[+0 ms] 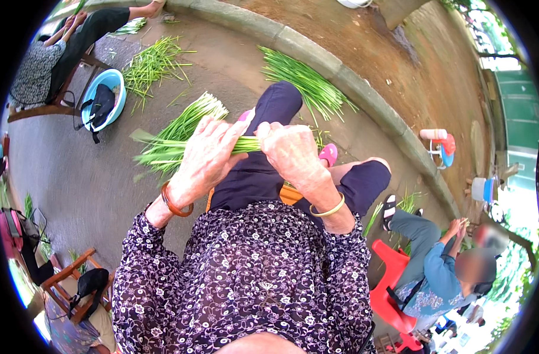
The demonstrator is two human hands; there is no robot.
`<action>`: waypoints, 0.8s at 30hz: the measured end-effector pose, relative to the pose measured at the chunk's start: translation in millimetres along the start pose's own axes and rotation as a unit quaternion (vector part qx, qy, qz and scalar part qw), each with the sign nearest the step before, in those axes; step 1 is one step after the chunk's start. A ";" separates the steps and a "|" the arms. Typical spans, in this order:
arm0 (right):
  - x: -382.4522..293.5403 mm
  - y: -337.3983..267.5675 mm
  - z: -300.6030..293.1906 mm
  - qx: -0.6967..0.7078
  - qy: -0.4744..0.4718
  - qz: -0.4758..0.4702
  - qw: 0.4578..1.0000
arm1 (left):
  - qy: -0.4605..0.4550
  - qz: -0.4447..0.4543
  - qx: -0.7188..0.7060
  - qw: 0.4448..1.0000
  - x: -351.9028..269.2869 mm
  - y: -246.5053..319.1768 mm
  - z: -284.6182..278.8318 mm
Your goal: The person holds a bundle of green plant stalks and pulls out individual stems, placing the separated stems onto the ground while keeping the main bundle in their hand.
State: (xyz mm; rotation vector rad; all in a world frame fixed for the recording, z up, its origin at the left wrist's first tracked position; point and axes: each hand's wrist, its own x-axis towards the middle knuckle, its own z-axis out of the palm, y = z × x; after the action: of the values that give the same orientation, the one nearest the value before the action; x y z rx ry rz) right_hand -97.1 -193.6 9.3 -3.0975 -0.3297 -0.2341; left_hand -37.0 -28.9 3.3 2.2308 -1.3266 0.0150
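My left hand [210, 155] and my right hand [291, 152] both hold one small bunch of long green stalks [247, 144], which look like garlic chives, above my lap. The left hand wraps round the middle, with the blurred leafy ends pointing left. Closed fingers of the right hand grip the other end, which they hide. Beneath and beyond the left hand, a pile of stalks with pale ends [203, 110] lies on the pavement. A larger green bundle [302, 79] rests beyond my knee by the curb.
A stone curb [311, 48] curves across the far side. Loose stalks [156, 62] lie near a light-blue basin [119, 95] with a black bag in it. A person sits at the upper left, another [442, 270] at the right by a red plastic chair [384, 296]. Wooden chair [72, 274] lower left.
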 end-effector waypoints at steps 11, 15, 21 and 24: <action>-14.0 8.5 12.0 -0.005 0.039 -0.012 0.999 | -0.136 -0.072 -0.233 0.960 -1.7 -6.0 6.1; -14.4 9.7 14.9 -0.011 -0.009 0.001 1.000 | -0.145 -0.084 -0.229 0.959 -5.4 -7.0 14.8; -19.0 16.7 24.9 -0.011 0.034 0.010 0.999 | -0.138 -0.069 -0.195 0.969 -5.3 -2.6 18.2; -20.7 19.5 26.3 -0.015 0.048 0.012 0.999 | -0.143 -0.055 -0.181 0.971 -3.5 -3.0 15.5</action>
State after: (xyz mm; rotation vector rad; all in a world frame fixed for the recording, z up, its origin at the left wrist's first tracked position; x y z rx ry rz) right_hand -109.1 -216.1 -19.8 -3.1034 -0.2897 -0.3896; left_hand -40.3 -32.0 -12.2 2.0364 -1.2292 -0.5645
